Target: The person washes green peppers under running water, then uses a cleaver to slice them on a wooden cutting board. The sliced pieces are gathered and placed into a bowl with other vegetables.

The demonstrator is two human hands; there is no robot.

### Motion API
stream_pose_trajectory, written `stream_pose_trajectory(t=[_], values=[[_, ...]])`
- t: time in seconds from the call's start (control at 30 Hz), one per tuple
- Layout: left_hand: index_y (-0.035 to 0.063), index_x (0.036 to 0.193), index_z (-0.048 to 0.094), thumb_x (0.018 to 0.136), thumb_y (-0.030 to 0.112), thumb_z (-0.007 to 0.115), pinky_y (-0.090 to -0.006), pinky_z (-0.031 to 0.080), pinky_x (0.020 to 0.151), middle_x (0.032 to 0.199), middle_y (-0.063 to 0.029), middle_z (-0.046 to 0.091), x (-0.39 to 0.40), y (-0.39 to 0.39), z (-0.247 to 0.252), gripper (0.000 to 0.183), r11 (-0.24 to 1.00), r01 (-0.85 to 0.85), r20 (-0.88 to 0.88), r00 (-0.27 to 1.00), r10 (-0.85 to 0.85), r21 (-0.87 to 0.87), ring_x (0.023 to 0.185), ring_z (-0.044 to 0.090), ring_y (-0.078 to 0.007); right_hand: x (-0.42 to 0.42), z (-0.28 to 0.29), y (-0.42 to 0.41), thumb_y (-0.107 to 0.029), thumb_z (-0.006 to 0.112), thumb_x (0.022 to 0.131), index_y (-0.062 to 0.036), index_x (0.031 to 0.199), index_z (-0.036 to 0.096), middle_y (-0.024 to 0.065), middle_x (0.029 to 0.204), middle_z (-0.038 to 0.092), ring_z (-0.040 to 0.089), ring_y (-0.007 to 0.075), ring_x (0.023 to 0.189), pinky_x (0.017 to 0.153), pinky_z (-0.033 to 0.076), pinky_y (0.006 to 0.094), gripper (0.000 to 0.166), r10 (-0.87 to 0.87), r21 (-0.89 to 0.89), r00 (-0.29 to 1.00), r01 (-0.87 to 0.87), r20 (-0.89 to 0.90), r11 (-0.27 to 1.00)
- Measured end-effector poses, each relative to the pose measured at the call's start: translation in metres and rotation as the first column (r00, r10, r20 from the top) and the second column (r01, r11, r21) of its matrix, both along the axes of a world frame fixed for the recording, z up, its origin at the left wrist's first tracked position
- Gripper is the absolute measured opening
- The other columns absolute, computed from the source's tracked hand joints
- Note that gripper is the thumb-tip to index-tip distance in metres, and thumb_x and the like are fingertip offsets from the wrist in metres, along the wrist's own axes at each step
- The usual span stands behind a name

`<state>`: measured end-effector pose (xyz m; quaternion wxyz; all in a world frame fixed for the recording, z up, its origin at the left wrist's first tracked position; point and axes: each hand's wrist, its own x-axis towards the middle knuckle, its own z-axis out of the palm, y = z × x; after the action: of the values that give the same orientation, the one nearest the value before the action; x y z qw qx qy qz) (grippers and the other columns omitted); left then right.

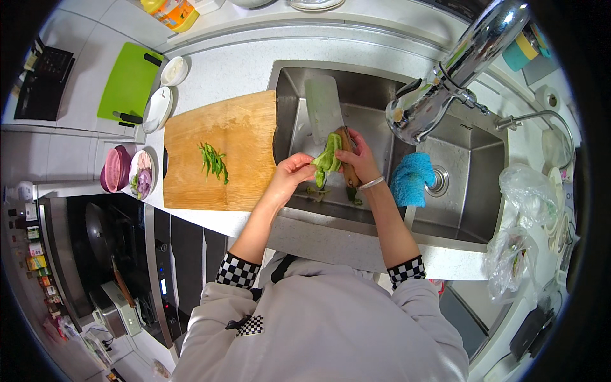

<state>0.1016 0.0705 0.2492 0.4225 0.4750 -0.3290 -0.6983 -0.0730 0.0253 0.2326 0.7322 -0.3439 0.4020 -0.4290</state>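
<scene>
Over the left basin of the steel sink (pixel 281 138), my right hand (pixel 359 160) grips a cleaver (pixel 324 109) by its wooden handle, the broad blade pointing away from me. The thumb and fingers of that hand also hold an opened green pepper (pixel 328 155), pale inner side up. My left hand (pixel 293 171) pinches the pepper's lower left end. Below, several green scraps (pixel 317 192) lie in the basin. Left of the sink, a wooden cutting board (pixel 229 129) carries a small pile of green pepper strips (pixel 213 163).
A chrome faucet (pixel 444 86) leans over the sink from the right. A blue cloth (pixel 413 179) hangs on the basin divider. Plates with cut food (pixel 142 175), a white bowl (pixel 174 71) and a green board (pixel 130 83) stand left. Plastic bags (pixel 529 193) lie right.
</scene>
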Motion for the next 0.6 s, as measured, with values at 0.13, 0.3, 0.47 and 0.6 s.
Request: stream_pose_trajectory(t=[0.13,0.3,0.47,0.6], values=[[0.0040,0.090,0.051,0.079,0.004,0.052,-0.0218,0.044,0.071,0.087,-0.0010,0.055,0.006,-0.002,-0.001,0.012,0.999,0.025,-0.079,0.997,-0.022,0.034,0.081,0.052,-0.0078,0.002,0.002,-0.001,-0.007,0.062,0.067,-0.0068,0.118,0.033,0.0065,0.092,0.052,0.052,0.0120,0.069,0.048,0.044,0.0221,0.059,0.027,-0.025,0.999,-0.026,0.038,0.999],[0.0034,0.092,0.051,0.079,0.002,0.050,-0.0228,0.043,0.073,0.087,-0.0015,0.055,0.009,0.000,0.003,0.013,0.997,0.053,-0.013,0.998,-0.054,-0.047,0.081,0.052,-0.0086,0.007,0.007,-0.002,-0.009,0.062,0.067,-0.0066,0.119,0.032,0.0063,0.094,0.051,0.052,0.0118,0.069,0.048,0.044,0.0221,0.060,0.054,-0.040,0.998,-0.053,0.023,0.998],[0.0036,0.092,0.050,0.077,-0.001,0.051,-0.0216,0.041,0.073,0.087,-0.0007,0.055,0.017,0.003,0.014,0.016,0.978,0.114,0.106,0.990,-0.096,-0.177,0.081,0.050,-0.0072,0.013,0.005,-0.005,-0.011,0.062,0.067,-0.0063,0.120,0.031,0.0061,0.095,0.051,0.053,0.0115,0.070,0.048,0.044,0.0219,0.061,0.108,-0.066,0.993,-0.105,0.052,0.992],[0.0030,0.089,0.051,0.075,-0.002,0.054,-0.0198,0.040,0.069,0.084,-0.0006,0.055,0.019,0.007,0.022,0.015,0.971,0.098,0.189,0.980,-0.057,-0.216,0.077,0.049,-0.0061,0.021,0.004,-0.006,-0.009,0.062,0.068,-0.0060,0.119,0.031,0.0064,0.093,0.052,0.053,0.0121,0.068,0.048,0.044,0.0225,0.060,0.142,-0.066,0.983,-0.135,0.116,0.989]])
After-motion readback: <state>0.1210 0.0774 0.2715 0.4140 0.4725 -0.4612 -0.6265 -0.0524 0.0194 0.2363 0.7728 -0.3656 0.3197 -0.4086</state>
